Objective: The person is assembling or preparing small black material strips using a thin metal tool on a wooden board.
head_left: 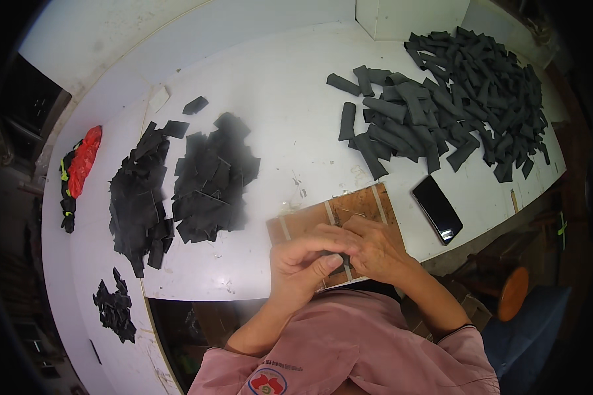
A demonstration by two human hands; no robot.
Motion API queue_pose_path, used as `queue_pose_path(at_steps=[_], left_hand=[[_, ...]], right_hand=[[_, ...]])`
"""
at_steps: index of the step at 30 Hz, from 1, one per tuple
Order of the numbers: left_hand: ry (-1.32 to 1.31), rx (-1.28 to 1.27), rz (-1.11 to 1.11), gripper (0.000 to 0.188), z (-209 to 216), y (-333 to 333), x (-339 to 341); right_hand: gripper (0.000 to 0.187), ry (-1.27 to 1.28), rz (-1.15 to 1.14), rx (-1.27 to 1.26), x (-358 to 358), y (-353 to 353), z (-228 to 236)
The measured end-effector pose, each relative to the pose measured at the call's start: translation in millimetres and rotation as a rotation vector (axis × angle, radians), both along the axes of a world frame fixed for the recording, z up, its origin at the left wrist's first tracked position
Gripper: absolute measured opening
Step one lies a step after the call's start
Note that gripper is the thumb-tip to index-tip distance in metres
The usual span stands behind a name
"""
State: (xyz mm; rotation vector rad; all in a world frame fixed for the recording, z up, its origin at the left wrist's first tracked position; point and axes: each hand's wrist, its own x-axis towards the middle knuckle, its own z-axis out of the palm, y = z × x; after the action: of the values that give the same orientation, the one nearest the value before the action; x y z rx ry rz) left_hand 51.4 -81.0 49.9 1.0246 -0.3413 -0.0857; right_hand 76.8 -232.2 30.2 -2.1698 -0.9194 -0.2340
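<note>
Both my hands meet over a brown wooden board (299, 225) with pale strips across it, at the table's near edge. My left hand (303, 259) is closed, its thumb and curled fingers around a small dark piece (342, 261) of sheet material, mostly hidden. Against it lies my right hand (379, 251), its fingers bent down and touching the left fingertips. Those right fingertips are largely covered, so what they pinch is not visible.
Two piles of flat black pieces (211, 178) (137, 197) lie left on the white table (290, 79). A smaller black heap (114, 307) and a red bag (84, 161) are farther left. Many dark grey rolled tubes (468, 99) fill the far right, near a phone (437, 209).
</note>
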Motion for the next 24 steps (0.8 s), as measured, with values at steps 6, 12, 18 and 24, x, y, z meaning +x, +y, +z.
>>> queue_pose_path(at_steps=[6, 12, 18, 24], left_hand=[[0.017, 0.028, -0.070, 0.014, -4, 4, 2], [-0.133, 0.039, 0.194, 0.010, -1, 3, -3], [0.095, -0.253, 0.233, 0.016, -14, 12, -8], [-0.021, -0.083, 0.278, 0.014, -11, 16, -6]], right_hand=[[0.037, 0.020, 0.035, 0.109, -3, 2, -34], [0.017, 0.015, 0.033, 0.129, -4, 3, -4], [0.018, -0.015, -0.009, -0.024, -6, 7, -10], [0.019, -0.057, 0.026, 0.002, -3, 6, -9]])
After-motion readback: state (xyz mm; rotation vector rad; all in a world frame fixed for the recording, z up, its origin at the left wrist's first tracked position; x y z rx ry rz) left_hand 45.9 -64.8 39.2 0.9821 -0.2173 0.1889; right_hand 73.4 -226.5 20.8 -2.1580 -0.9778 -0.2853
